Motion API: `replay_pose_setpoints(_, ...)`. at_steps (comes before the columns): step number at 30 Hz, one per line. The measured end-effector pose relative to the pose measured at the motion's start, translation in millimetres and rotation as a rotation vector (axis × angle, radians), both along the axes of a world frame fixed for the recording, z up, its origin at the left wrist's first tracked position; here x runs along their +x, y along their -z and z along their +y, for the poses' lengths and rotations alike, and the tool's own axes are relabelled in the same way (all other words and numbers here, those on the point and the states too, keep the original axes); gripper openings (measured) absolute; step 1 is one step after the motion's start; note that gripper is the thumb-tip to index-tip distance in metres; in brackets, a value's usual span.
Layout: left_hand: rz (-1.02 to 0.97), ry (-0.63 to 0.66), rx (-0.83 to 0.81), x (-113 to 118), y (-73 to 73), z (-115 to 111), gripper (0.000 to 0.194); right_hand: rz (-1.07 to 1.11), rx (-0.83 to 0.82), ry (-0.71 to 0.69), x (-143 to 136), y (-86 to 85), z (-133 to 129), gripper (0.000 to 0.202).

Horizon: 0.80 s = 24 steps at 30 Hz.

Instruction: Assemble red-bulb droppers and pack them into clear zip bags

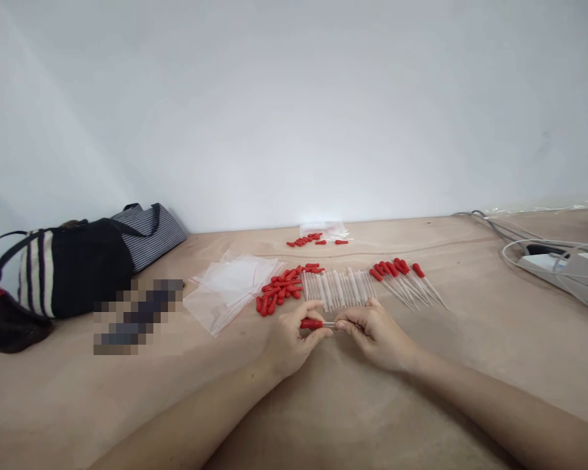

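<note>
Between thumb and fingers my left hand (291,336) grips a red rubber dropper bulb (311,324). My right hand (372,333) pinches a clear glass dropper tube (328,324), whose left end meets the bulb; its other end is hidden in my fingers. Just beyond the hands lies a row of clear tubes (338,290). A pile of loose red bulbs (279,290) sits left of that row. To its right are several droppers (399,277) with red bulbs on their tubes, tapered tips toward me.
Clear zip bags (235,287) lie left of the bulbs. By the wall are more red bulbs (304,240) and another plastic bag (323,230). A black bag (88,267) and a striped bag (149,238) stand at left. At right, cables (507,238) run to a white power strip (568,277).
</note>
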<state>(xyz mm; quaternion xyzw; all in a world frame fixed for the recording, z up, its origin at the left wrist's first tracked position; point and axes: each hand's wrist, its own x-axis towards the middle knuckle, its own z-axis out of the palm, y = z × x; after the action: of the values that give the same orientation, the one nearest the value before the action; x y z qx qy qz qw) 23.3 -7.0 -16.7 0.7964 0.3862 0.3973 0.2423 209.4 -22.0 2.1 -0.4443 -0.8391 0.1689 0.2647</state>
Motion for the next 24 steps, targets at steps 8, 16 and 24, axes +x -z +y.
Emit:
replay_pose_setpoints(8, 0.155, -0.198, 0.04, -24.9, -6.1, 13.9, 0.048, -0.005, 0.149, 0.537, 49.9, 13.9, 31.6, 0.02)
replay_pose_setpoints(16, 0.277, -0.218, 0.206, -26.7, -10.1, 22.9, 0.013, -0.348, -0.02, 0.878, 73.1, 6.7, 49.5, 0.03)
replay_pose_setpoints(24, 0.34, -0.25, 0.218, -25.2, -8.8, 24.0, 0.009, -0.408, -0.058, 0.901, 74.7, 13.8, 58.9, 0.031)
